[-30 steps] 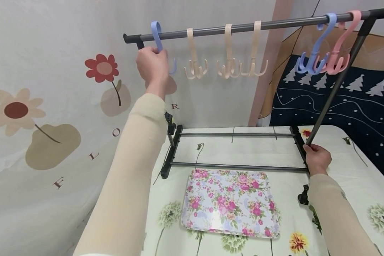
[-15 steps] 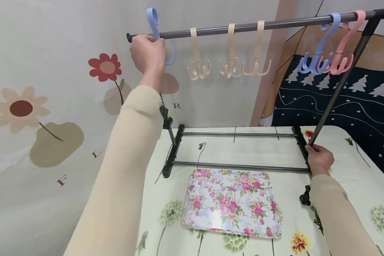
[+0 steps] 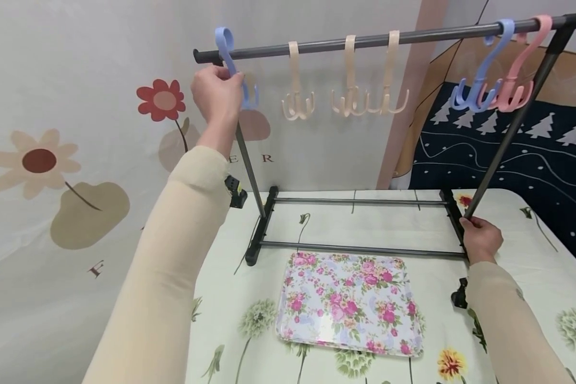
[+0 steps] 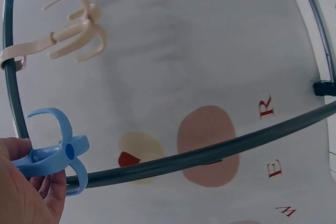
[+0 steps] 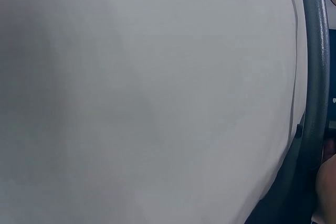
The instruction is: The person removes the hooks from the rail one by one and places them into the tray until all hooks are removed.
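Observation:
At the left end of the dark top rail (image 3: 269, 52), my left hand (image 3: 216, 96) pinches a light blue four-claw hook (image 3: 224, 45). The hook's curved top rises above the rail; whether it rests on the rail I cannot tell. In the left wrist view, the blue claws (image 4: 70, 150) spread out beside the thumb and fingers. Low on the rack's right pole (image 3: 504, 141), the fingers of my right hand (image 3: 482, 240) grip near the base. Only the edge of that hand (image 5: 326, 182) shows in the right wrist view, beside the pole.
Several beige hooks (image 3: 350, 80) hang mid-rail. A second blue hook (image 3: 480, 74) and a pink hook (image 3: 516, 74) hang at the right. A flowered tray (image 3: 345, 304) lies before the rack's base (image 3: 365, 250). Small black devices (image 3: 459, 293) sit at each wrist.
My left hand has lifted the blue hook, shifted it left along the rail, then lowered it somewhat. My right hand keeps its grip on the pole. The view has turned slightly left.

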Motion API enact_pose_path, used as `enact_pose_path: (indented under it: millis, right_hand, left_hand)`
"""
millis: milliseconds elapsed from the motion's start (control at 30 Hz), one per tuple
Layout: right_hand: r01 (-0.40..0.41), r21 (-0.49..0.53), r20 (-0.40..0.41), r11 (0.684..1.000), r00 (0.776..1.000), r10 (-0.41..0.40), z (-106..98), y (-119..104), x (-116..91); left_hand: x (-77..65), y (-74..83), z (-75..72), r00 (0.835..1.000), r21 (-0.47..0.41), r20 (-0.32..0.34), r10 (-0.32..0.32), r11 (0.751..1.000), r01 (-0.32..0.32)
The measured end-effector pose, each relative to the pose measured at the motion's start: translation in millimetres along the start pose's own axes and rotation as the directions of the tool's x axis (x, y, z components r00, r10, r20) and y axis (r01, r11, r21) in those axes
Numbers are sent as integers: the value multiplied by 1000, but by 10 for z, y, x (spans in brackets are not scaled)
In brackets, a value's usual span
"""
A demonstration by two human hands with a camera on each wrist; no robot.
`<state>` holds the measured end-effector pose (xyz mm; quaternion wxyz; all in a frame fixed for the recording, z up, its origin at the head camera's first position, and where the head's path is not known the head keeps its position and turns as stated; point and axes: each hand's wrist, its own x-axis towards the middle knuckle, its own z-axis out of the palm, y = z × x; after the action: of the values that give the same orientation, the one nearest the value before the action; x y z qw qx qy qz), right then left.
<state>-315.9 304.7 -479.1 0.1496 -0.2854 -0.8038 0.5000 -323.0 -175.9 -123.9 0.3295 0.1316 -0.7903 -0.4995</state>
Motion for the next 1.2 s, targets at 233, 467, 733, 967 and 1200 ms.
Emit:
enact_pose_path:
  millis: [233, 467, 733, 967, 1200]
  right_hand:
    - [-4, -12, 21, 1000, 1000, 4, -25, 20, 14]
    - [-14, -14, 19, 1000, 1000, 14, -59, 15, 4]
    - [-24, -17, 33, 1000, 999, 25, -73, 19, 6]
    - [-28, -10, 25, 1000, 999, 28, -89, 13, 9]
    - [-45, 14, 23, 999, 999, 45, -92, 19, 19]
  left_hand:
    - [-81, -230, 28, 998, 15, 58, 34, 999, -35]
    - [-245, -383, 84, 992, 34, 110, 68, 997, -72]
    - [-404, -613, 181, 985, 33, 155, 78, 996, -84]
    - [-531, -857, 257, 978, 6, 193, 81, 996, -84]
    - [-717, -1103, 350, 968, -8, 228, 107, 994, -108]
